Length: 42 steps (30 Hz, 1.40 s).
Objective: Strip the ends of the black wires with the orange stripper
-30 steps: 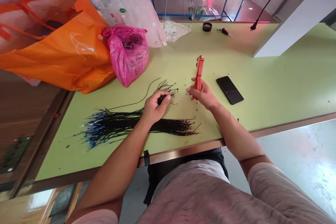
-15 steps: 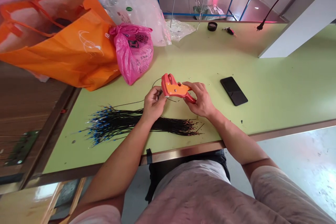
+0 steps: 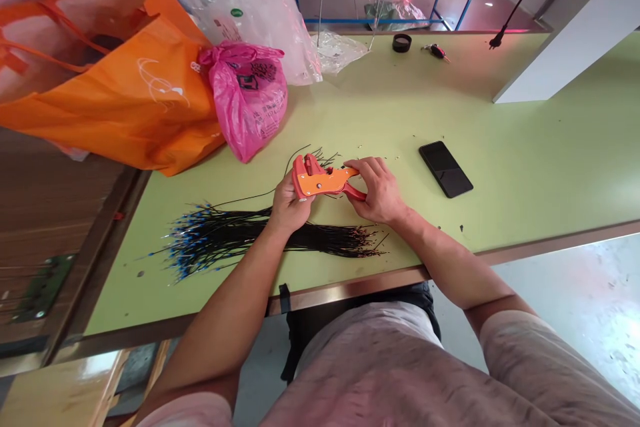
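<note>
My right hand (image 3: 379, 190) is wrapped around the handles of an orange and red wire stripper (image 3: 325, 182). The tool's jaw end points left and lies right at my left hand (image 3: 291, 203), covering part of those fingers. My left hand is closed on a thin black wire (image 3: 250, 198); its exact grip is hidden behind the tool. Beneath my left wrist lies a thick bundle of black wires (image 3: 330, 239), with blue ends to the left and copper-coloured tips to the right. Several loose black wires (image 3: 327, 159) show just beyond the stripper.
A black phone (image 3: 446, 169) lies to the right on the green tabletop (image 3: 500, 147). An orange bag (image 3: 165, 100) and a pink plastic bag (image 3: 255, 100) stand at the left. Farther back are a black ring-shaped cap (image 3: 401, 43), a small red-black object (image 3: 437, 51) and a hanging plug (image 3: 496, 40).
The wire stripper has moved left and slightly down, bringing its jaws against my left hand. Loose wires behind the tool show now. My left hand stays nearly in place.
</note>
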Available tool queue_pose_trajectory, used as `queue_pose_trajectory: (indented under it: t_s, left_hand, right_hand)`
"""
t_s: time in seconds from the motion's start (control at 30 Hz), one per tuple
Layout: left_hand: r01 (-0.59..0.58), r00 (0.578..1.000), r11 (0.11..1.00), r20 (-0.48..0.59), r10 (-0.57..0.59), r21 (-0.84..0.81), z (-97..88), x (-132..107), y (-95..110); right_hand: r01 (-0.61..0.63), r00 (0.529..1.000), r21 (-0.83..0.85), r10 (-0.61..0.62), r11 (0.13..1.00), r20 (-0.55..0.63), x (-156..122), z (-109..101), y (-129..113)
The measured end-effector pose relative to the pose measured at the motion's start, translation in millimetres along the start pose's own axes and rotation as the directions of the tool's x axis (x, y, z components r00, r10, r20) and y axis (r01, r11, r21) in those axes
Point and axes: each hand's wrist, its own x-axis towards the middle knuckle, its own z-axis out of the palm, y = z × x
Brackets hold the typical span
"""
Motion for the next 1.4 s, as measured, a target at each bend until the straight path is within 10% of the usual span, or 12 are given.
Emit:
queue_pose_trajectory:
  t_s: [0.5,0.73,1.07,1.4]
  left_hand:
    - [0.018,1.000,0.998,-0.024,-0.017,0.054,0.0,-2,7]
    - [0.047,0.999,0.992,0.027,-0.044,-0.116,4.5,-5,13]
    - [0.093,0.996,0.987,0.016,-0.092,-0.132,3.6,-4,27]
    - [0.064,0.998,0.992,0.014,-0.063,-0.112,-3.1,-1,13]
  right_hand:
    - [-0.036,0.999,-0.039,0.034,0.999,-0.037,3,-2,-7]
    - [-0.286,0.958,0.123,0.286,0.950,0.019,-1,1,-11]
    - [-0.373,0.911,0.631,0.396,0.680,0.112,6,3,-4]
    - [-0.540,0.831,0.748,0.382,0.385,0.404,4,12,-9]
